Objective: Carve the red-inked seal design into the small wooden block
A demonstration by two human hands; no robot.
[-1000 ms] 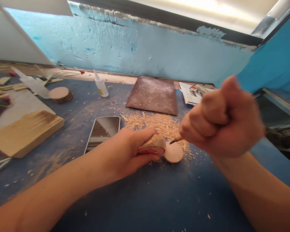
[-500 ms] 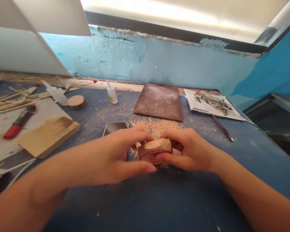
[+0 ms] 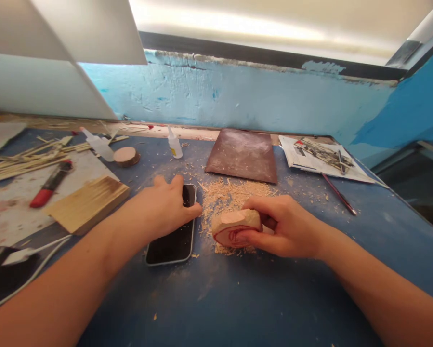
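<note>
My right hand [image 3: 279, 226] grips a round wooden slice [image 3: 236, 226] on edge, thumb on its face, fingers behind. Red lines are drawn on that face, and its upper rim is cut to bare pale wood. Wood shavings [image 3: 219, 195] lie under and behind the slice. My left hand [image 3: 165, 205] is over a black-screened smartphone [image 3: 171, 246] with its fingers spread, holding nothing. It covers the phone's upper left part; whether it touches the screen I cannot tell.
A sandpaper sheet [image 3: 243, 154] lies behind the shavings. At left are a wooden block [image 3: 89, 205], a red-and-black cutter [image 3: 52, 185], a second wood slice [image 3: 125, 156] and thin sticks [image 3: 24, 161]. A small glue bottle [image 3: 175, 144] stands near the wall; a pencil [image 3: 339, 195] lies at right.
My left hand has left the wooden slice and moved left over the phone, its fingers spreading. The slice stays in my right hand. The view has shifted slightly.
</note>
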